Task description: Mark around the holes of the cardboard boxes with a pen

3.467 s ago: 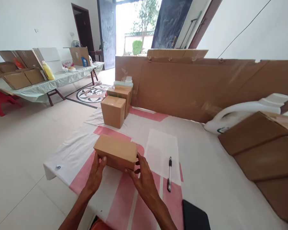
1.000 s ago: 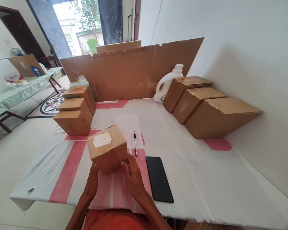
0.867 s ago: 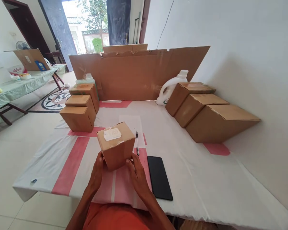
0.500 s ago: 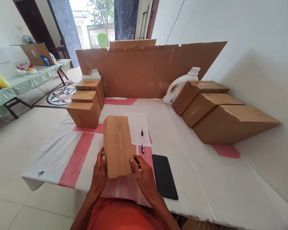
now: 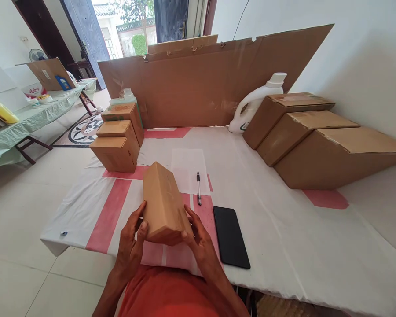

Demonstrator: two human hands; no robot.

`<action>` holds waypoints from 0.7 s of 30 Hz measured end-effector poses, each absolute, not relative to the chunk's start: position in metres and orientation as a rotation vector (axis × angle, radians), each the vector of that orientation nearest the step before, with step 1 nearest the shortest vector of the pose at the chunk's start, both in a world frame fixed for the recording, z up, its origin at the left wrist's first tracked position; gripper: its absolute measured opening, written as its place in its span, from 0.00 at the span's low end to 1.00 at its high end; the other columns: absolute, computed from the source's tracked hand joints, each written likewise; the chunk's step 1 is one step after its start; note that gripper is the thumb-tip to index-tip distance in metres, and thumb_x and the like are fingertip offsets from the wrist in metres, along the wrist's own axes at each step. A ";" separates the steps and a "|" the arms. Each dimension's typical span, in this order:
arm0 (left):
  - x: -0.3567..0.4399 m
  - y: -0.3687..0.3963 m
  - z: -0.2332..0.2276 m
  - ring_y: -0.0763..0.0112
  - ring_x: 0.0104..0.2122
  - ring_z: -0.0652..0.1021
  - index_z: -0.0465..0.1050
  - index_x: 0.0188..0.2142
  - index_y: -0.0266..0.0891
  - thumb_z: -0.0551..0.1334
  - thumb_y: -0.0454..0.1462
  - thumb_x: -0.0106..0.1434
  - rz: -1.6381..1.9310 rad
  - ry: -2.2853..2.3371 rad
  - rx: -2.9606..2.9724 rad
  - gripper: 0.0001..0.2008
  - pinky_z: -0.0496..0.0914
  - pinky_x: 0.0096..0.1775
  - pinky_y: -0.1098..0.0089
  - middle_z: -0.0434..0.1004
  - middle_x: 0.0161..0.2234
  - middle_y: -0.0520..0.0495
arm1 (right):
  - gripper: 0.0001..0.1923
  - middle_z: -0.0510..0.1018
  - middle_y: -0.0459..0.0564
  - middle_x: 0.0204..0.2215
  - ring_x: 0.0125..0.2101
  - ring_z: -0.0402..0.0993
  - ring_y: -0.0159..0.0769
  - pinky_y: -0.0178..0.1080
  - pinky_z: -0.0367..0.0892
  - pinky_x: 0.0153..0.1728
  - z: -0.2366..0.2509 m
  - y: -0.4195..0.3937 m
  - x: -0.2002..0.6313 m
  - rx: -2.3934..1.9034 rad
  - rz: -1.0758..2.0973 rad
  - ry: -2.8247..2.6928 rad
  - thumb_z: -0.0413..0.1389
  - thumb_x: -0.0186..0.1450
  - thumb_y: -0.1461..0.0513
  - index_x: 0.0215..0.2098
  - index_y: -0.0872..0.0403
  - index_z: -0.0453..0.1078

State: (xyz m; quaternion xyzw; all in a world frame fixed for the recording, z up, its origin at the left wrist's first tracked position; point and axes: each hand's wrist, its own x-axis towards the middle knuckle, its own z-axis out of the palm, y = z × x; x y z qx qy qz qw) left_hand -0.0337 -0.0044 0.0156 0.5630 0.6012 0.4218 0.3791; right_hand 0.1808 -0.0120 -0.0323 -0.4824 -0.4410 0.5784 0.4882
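Holding the cardboard box (image 5: 163, 204) between them just below centre of the frame, the left hand (image 5: 130, 244) and right hand (image 5: 200, 246) are curled round its sides, so bits of those, plus the underside and far end, are hidden. It's plain tan, tipped so one long edge points up, right face kinda darker. Both forearms (image 5: 229, 296) get cut off at the bottom, btw.

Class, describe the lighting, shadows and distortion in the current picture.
Head view: doorway brightest and partly washed out; soft shadow on the wall at right. Also head view: the front box at right looks stretched, likely by a wide lens; the held box is darkest at its near end.
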 end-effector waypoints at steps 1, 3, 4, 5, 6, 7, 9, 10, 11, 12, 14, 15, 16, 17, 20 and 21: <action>-0.032 -0.005 0.020 0.49 0.67 0.72 0.66 0.73 0.47 0.55 0.56 0.77 1.090 1.517 1.513 0.32 0.70 0.64 0.52 0.71 0.68 0.39 | 0.43 0.67 0.58 0.74 0.72 0.63 0.55 0.57 0.66 0.68 -0.031 -0.012 0.186 -1.143 1.427 -1.056 0.60 0.69 0.37 0.75 0.45 0.62; -0.026 -0.006 0.024 0.51 0.60 0.77 0.67 0.72 0.48 0.55 0.53 0.78 1.092 1.461 1.649 0.29 0.73 0.60 0.53 0.75 0.62 0.38 | 0.39 0.72 0.58 0.71 0.72 0.65 0.55 0.58 0.65 0.68 -0.032 -0.014 0.195 -1.136 1.456 -1.015 0.56 0.71 0.35 0.71 0.46 0.69; -0.022 -0.007 0.024 0.52 0.56 0.78 0.68 0.72 0.48 0.55 0.52 0.78 1.082 1.431 1.705 0.28 0.74 0.57 0.53 0.76 0.59 0.38 | 0.39 0.73 0.58 0.70 0.71 0.65 0.56 0.59 0.65 0.68 -0.033 -0.016 0.199 -1.156 1.462 -0.998 0.54 0.71 0.34 0.69 0.46 0.72; -0.018 -0.007 0.022 0.53 0.54 0.79 0.69 0.71 0.48 0.55 0.51 0.78 1.067 1.402 1.756 0.27 0.75 0.55 0.54 0.76 0.57 0.38 | 0.39 0.74 0.58 0.69 0.71 0.66 0.56 0.59 0.64 0.68 -0.035 -0.018 0.203 -1.181 1.465 -0.986 0.53 0.71 0.33 0.66 0.47 0.74; -0.013 -0.008 0.020 0.53 0.54 0.79 0.70 0.70 0.48 0.56 0.50 0.78 1.051 1.368 1.802 0.26 0.76 0.55 0.53 0.76 0.56 0.38 | 0.39 0.74 0.58 0.68 0.70 0.67 0.56 0.59 0.64 0.68 -0.036 -0.020 0.206 -1.201 1.466 -0.984 0.52 0.71 0.32 0.64 0.48 0.76; -0.008 -0.010 0.016 0.52 0.55 0.78 0.71 0.70 0.48 0.56 0.49 0.78 1.039 1.334 1.843 0.25 0.76 0.56 0.53 0.74 0.56 0.37 | 0.39 0.75 0.59 0.68 0.68 0.69 0.57 0.59 0.64 0.68 -0.036 -0.022 0.208 -1.211 1.466 -0.988 0.51 0.71 0.32 0.62 0.50 0.77; 0.003 -0.013 0.008 0.52 0.59 0.77 0.68 0.71 0.49 0.58 0.47 0.78 1.010 1.275 1.911 0.25 0.75 0.58 0.52 0.72 0.59 0.36 | 0.39 0.77 0.59 0.65 0.65 0.73 0.56 0.58 0.67 0.67 -0.033 -0.025 0.212 -1.193 1.489 -0.981 0.50 0.72 0.32 0.62 0.51 0.77; 0.008 -0.014 0.005 0.52 0.61 0.76 0.66 0.72 0.50 0.59 0.45 0.78 0.991 1.247 1.944 0.26 0.75 0.59 0.51 0.71 0.61 0.36 | 0.38 0.78 0.60 0.64 0.64 0.74 0.56 0.58 0.69 0.65 -0.030 -0.025 0.213 -1.180 1.503 -0.970 0.51 0.72 0.33 0.63 0.51 0.75; 0.012 -0.015 0.002 0.52 0.62 0.75 0.65 0.73 0.51 0.59 0.44 0.77 0.972 1.221 1.974 0.27 0.74 0.60 0.51 0.71 0.62 0.35 | 0.38 0.79 0.60 0.62 0.62 0.75 0.57 0.58 0.70 0.63 -0.026 -0.024 0.214 -1.184 1.504 -0.964 0.53 0.71 0.34 0.64 0.51 0.74; 0.015 -0.016 0.000 0.52 0.62 0.75 0.65 0.73 0.51 0.60 0.43 0.77 0.956 1.197 1.999 0.27 0.74 0.61 0.50 0.71 0.63 0.35 | 0.39 0.79 0.61 0.62 0.61 0.76 0.58 0.58 0.72 0.62 -0.023 -0.021 0.215 -1.215 1.481 -0.963 0.56 0.70 0.34 0.65 0.51 0.72; 0.018 -0.017 -0.003 0.52 0.64 0.74 0.66 0.72 0.51 0.60 0.42 0.77 0.943 1.143 2.017 0.26 0.73 0.63 0.48 0.71 0.64 0.36 | 0.44 0.77 0.63 0.64 0.63 0.74 0.60 0.60 0.71 0.62 -0.018 -0.013 0.216 -1.345 1.372 -0.956 0.62 0.64 0.34 0.67 0.51 0.68; 0.019 -0.017 -0.004 0.52 0.65 0.74 0.66 0.72 0.50 0.59 0.42 0.78 0.944 1.120 2.001 0.25 0.72 0.64 0.47 0.72 0.64 0.36 | 0.48 0.75 0.64 0.66 0.64 0.73 0.62 0.60 0.70 0.62 -0.016 -0.008 0.217 -1.425 1.297 -0.947 0.65 0.60 0.34 0.69 0.51 0.66; 0.019 -0.016 -0.004 0.53 0.65 0.74 0.67 0.72 0.50 0.59 0.42 0.78 0.944 1.104 1.967 0.25 0.71 0.65 0.47 0.72 0.65 0.37 | 0.51 0.73 0.64 0.67 0.65 0.71 0.63 0.61 0.69 0.63 -0.016 -0.003 0.219 -1.494 1.234 -0.939 0.68 0.57 0.35 0.70 0.50 0.65; 0.018 -0.016 -0.005 0.53 0.65 0.74 0.67 0.71 0.50 0.59 0.43 0.78 0.949 1.095 1.918 0.24 0.70 0.66 0.48 0.73 0.64 0.37 | 0.53 0.73 0.65 0.68 0.65 0.71 0.64 0.62 0.69 0.63 -0.016 0.002 0.221 -1.545 1.196 -0.939 0.69 0.55 0.35 0.70 0.50 0.65; 0.013 -0.012 -0.007 0.56 0.60 0.77 0.72 0.67 0.48 0.59 0.45 0.78 1.009 1.129 1.722 0.21 0.73 0.62 0.53 0.77 0.61 0.39 | 0.50 0.76 0.65 0.64 0.62 0.74 0.64 0.64 0.70 0.61 -0.014 0.012 0.230 -1.581 1.247 -0.985 0.71 0.54 0.38 0.67 0.51 0.68; 0.011 -0.010 -0.008 0.56 0.58 0.78 0.73 0.65 0.47 0.59 0.47 0.78 1.047 1.165 1.651 0.20 0.74 0.60 0.54 0.78 0.60 0.39 | 0.47 0.77 0.64 0.63 0.62 0.75 0.63 0.63 0.71 0.60 -0.014 0.013 0.233 -1.549 1.308 -0.984 0.71 0.55 0.39 0.66 0.51 0.69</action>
